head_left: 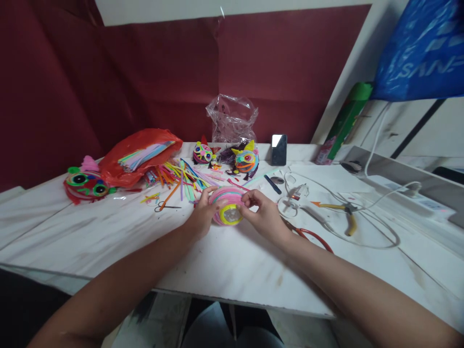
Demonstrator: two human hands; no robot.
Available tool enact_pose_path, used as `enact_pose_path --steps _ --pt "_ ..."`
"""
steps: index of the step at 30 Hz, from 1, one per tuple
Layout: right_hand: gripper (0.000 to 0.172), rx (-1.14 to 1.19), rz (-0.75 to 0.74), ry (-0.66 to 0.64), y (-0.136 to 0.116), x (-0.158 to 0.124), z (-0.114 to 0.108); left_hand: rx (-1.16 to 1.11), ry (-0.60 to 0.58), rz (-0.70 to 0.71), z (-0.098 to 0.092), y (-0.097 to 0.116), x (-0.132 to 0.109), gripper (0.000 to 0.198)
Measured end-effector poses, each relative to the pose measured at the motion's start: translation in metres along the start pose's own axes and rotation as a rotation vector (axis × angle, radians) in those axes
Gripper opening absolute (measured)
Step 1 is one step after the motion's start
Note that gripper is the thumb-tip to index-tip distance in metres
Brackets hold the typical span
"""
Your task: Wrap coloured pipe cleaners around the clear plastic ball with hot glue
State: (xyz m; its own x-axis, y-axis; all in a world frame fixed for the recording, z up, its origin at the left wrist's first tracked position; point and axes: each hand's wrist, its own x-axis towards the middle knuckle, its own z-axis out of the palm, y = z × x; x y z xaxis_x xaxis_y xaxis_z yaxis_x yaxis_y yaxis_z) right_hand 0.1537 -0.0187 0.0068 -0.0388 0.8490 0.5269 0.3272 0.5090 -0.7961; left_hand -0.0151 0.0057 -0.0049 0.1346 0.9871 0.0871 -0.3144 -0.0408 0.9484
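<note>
A round ball wound with pink pipe cleaners (226, 195), with a teal stripe, rests on the white table in front of me. Its near side has a yellow ring around a greyish, shiny round centre. Fingers and thumb of my left hand (203, 212) are closed around the ball's left side. At the right edge, my right hand (263, 210) pinches with thumb and forefinger close to the yellow ring. A pink pipe cleaner strand (237, 185) runs behind the ball toward those fingers; its end is hidden by them.
Loose coloured pipe cleaners (181, 176) spill from a red bag (141, 150). Finished animal-faced balls stand left (87, 183) and behind (247, 159). Small scissors (166, 207) lie left; red-handled scissors (308, 234), yellow-handled pliers (350, 212) and a white cable (395, 237) lie right. A phone (278, 151) leans behind.
</note>
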Motion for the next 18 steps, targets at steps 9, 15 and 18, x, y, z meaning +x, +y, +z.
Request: enact_pose_path --steps 9,15,18 --pt "0.01 0.029 0.021 -0.007 0.0052 0.0007 0.002 0.246 0.003 -0.025 -0.0001 0.0101 -0.0035 0.077" --pt "0.022 0.236 0.216 -0.078 0.0072 0.0065 -0.0007 0.223 0.066 -0.031 0.0041 0.0098 -0.0046 0.068" --pt "0.019 0.134 0.152 -0.042 0.0069 0.0058 0.001 0.204 0.042 -0.028 0.0035 0.0085 -0.0044 0.069"
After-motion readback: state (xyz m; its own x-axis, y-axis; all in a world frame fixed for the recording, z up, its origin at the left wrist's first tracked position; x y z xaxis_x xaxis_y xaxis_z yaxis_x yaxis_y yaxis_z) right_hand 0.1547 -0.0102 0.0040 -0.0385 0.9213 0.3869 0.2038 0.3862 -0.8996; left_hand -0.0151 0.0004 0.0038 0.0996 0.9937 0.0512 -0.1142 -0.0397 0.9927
